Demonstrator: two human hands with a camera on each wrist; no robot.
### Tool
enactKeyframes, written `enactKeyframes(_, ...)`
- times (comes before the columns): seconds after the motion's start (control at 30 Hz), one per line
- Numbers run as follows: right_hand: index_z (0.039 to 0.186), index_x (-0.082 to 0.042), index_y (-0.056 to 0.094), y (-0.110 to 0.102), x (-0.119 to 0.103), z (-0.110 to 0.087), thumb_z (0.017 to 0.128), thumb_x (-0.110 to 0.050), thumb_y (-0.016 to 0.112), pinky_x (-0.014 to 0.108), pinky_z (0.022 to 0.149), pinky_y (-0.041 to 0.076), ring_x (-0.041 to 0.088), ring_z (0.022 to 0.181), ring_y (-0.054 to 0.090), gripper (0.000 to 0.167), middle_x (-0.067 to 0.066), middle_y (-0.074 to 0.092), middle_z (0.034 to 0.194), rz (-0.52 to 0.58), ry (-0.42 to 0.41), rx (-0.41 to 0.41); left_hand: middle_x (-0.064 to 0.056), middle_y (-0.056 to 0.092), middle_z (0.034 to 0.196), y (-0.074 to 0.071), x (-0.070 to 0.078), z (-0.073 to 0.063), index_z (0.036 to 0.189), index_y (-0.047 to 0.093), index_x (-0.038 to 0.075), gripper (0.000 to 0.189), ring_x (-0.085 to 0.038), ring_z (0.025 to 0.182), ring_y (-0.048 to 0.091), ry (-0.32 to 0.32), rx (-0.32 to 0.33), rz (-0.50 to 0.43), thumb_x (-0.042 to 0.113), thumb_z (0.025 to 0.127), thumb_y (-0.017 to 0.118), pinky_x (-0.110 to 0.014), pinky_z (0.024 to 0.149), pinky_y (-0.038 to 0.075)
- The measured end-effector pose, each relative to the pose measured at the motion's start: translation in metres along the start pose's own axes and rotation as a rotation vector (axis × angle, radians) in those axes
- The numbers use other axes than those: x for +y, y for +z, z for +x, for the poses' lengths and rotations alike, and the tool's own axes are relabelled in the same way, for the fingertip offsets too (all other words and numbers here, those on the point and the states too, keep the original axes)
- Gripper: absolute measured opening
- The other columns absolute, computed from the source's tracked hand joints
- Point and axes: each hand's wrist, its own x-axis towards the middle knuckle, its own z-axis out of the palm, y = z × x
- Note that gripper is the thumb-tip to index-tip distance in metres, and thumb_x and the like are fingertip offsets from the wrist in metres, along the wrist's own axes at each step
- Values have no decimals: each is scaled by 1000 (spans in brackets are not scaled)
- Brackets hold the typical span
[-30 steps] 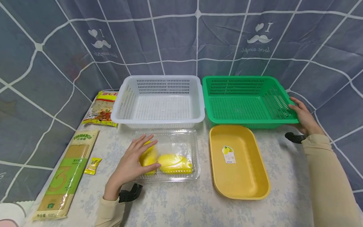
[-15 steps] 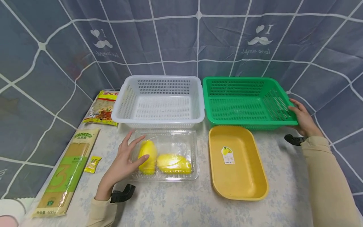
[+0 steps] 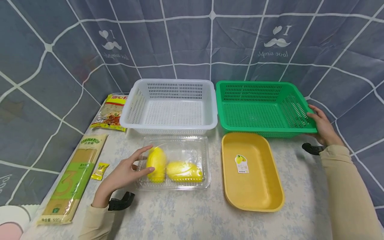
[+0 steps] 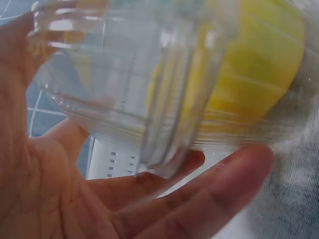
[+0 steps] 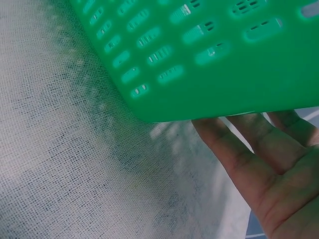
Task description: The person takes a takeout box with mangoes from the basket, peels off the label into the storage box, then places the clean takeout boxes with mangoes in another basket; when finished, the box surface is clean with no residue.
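A clear plastic clamshell box with two yellow mangoes inside lies on the table, its lid down. My left hand holds the box by its left end, thumb over the lid. The left wrist view shows the fingers curled under the lip and side of the box, near one mango. On the far right my right hand grips the short right rim of a green basket, thumb on top. Seen from the right wrist, its fingers reach under the basket's edge.
A white basket stands left of the green one. In front is a yellow tray with a mango sticker. At left lie a pasta bag, a spaghetti packet and a small yellow sachet. Tiled-pattern cloth hangs behind.
My left hand has moved left from over the box's lid to its left end, and its fingers now curl round it. The right hand stays at the green basket's rim.
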Motion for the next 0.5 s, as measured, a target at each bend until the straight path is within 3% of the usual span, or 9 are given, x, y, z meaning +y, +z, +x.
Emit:
enactKeyframes(0.33, 148, -35, 28, 2, -1, -2, 98, -30, 51, 31, 56, 54, 10, 76, 63, 55, -3, 41, 114, -78, 11, 8, -29, 43, 134, -7, 0, 0, 144, 40, 28, 73, -26, 82, 67, -26, -66, -229, 30, 81, 77, -43, 61, 54)
enactKeyframes(0.5, 148, -34, 29, 4, -2, -3, 99, -27, 51, 32, 54, 54, 11, 73, 65, 55, -3, 44, 111, -44, 7, 14, -30, 44, 133, -11, 6, -3, 144, 40, 24, 71, -33, 75, 68, -25, -109, -342, 22, 83, 76, -46, 59, 54)
